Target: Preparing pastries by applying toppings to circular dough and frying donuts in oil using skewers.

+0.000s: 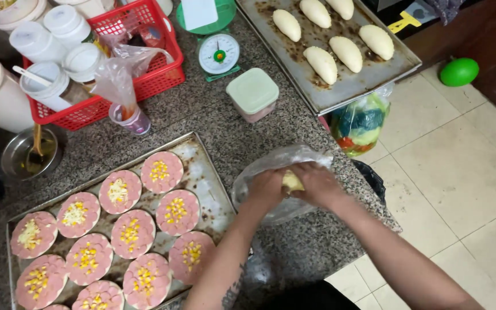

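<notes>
Your left hand (266,188) and right hand (318,182) close together around a pale yellow lump of dough (291,182), pressing it above a crumpled clear plastic bag (276,163) on the speckled stone desk (225,132). Just left of your left hand lies a metal tray (202,175) of round pink slices topped with corn. Beyond your hands, well apart, sit a square lidded tub (252,93) and a tray of dough rolls (345,86).

kitchen | granite counter (231,138) | baking trays (340,86) of dough | kitchen scale (219,54)
</notes>
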